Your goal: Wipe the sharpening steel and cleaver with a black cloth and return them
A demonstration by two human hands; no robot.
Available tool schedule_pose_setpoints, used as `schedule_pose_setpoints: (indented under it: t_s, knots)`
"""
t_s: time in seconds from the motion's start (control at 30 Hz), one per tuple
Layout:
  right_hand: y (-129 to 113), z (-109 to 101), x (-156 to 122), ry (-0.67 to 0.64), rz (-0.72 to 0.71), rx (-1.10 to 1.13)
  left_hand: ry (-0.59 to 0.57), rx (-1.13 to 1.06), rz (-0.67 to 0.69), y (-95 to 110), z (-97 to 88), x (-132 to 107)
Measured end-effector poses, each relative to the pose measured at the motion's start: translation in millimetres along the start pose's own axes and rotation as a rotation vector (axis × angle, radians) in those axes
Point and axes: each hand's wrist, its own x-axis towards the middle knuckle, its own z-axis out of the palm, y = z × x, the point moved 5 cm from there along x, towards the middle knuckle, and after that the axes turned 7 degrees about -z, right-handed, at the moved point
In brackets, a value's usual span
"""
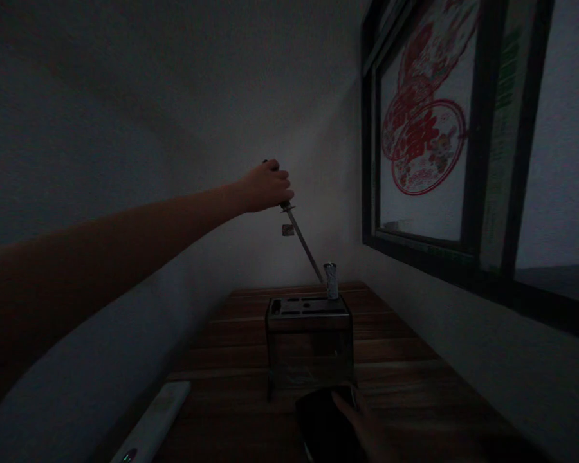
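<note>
My left hand [269, 185] is raised in front of the wall, its fingers wrapped round the dark handle of a sharpening steel [303, 241]. The thin rod slants down to the right, its tip just above the back right of a knife block [310, 354]. That block has clear-looking sides and a dark slotted top. A silver patterned upright piece [332, 283] stands at the top's right edge, close to the rod's tip. Low in front of the block, my right hand [367, 427] grips a broad dark flat object [324, 421] with the thumb over it; its kind is too dark to tell.
The block stands on a wood-grain table [236, 341] against the wall. A long white power strip [157, 418] lies at the table's left edge. On the right is a dark-framed window [422, 257] with red decorations [427, 148]. The room is dim.
</note>
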Motion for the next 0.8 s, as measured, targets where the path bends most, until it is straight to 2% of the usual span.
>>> schedule_pose_setpoints:
  t_s: [0.07,0.1,0.17,0.2,0.27,0.33,0.43,0.47,0.53,0.6,0.67,0.7,0.8]
  knots:
    - [0,0,0,0.021,0.044,0.003,0.037,-0.074,-0.156,-13,-1.9,-12]
    - [-2,1,-1,0.028,0.037,0.008,0.016,-0.129,-0.27,-16,1.4,-19]
    - [-10,0,-3,0.047,-0.013,0.029,-0.112,-0.285,-0.474,-7,16.7,-35]
    - [-14,0,-4,0.065,-0.024,0.04,-0.16,-0.33,-0.517,6,24.6,-43]
    - [-19,-3,-5,0.094,-0.005,0.069,-0.204,-0.43,-0.525,46,37.4,-55]
    - [-23,-5,-7,0.102,0.042,0.123,-0.234,-0.835,-0.575,98,49.2,-67]
    - [-31,-9,-8,0.12,0.048,0.269,-0.26,-1.362,-0.665,189,58.3,-91]
    - [-34,-11,-8,0.141,0.039,0.33,-0.318,-1.498,-0.712,220,61.4,-101]
    - [-37,-14,-9,0.198,0.034,0.435,-0.437,-1.709,-0.802,279,65.2,-123]
    - [-37,-16,-9,0.235,0.021,0.493,-0.456,-1.823,-0.892,320,65.1,-144]
    - [-36,-15,-9,0.239,0.012,0.507,-0.505,-1.914,-0.866,348,62.7,-158]
    - [-34,-14,-9,0.237,0.016,0.51,-0.519,-1.94,-0.842,356,61.5,-163]
    - [-30,-8,-11,0.208,0.045,0.544,-0.525,-1.951,-0.803,364,62.8,-171]
